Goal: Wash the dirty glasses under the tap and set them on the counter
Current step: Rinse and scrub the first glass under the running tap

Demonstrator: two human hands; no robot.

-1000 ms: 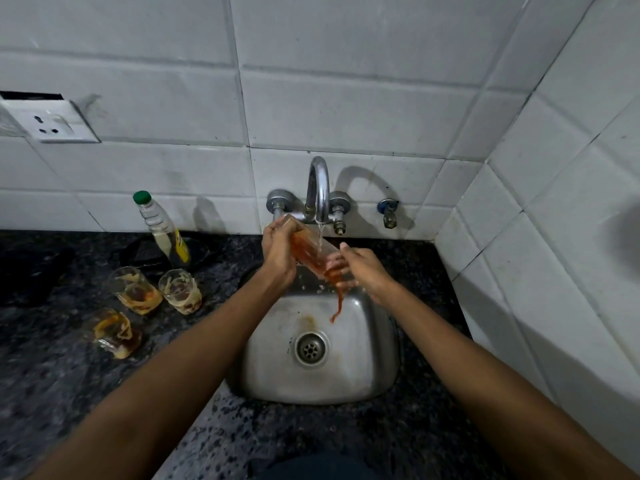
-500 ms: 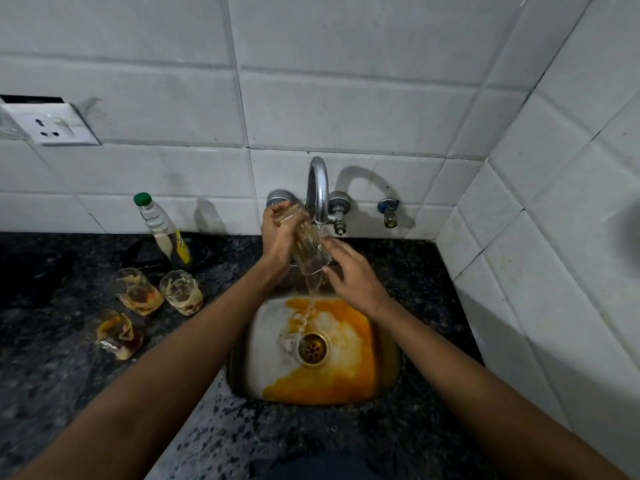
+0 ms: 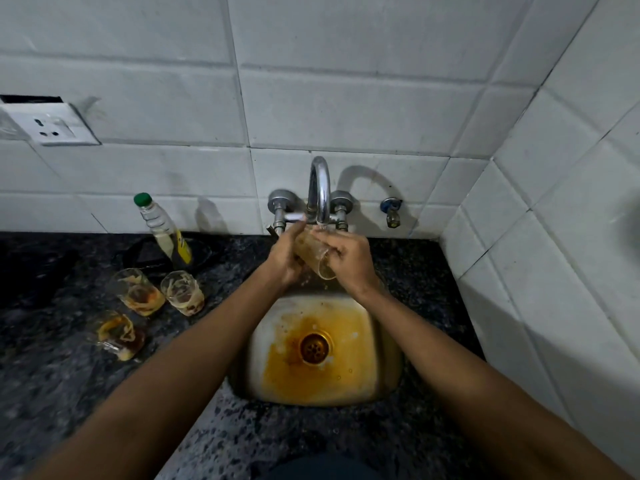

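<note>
A clear glass (image 3: 313, 253) with a brownish film is tilted under the running chrome tap (image 3: 320, 188), over the steel sink (image 3: 388, 344). My left hand (image 3: 284, 258) grips its upper end and my right hand (image 3: 349, 261) wraps its lower end. Orange-brown water pools around the sink drain (image 3: 314, 347). Three dirty glasses stand on the dark counter at the left: one (image 3: 138, 292), a second (image 3: 183, 293) beside it, and a third (image 3: 116, 336) nearer me.
A plastic bottle with a green cap (image 3: 162, 230) leans by the wall behind the glasses, in front of a dark object. A wall socket (image 3: 48, 124) sits at upper left. A small valve (image 3: 391, 211) is right of the tap. Tiled walls close the back and right.
The glass was emptied of orange liquid into the sink, then brought back up under the tap. My right hand moved from below the glass onto its lower end. The stain is draining.
</note>
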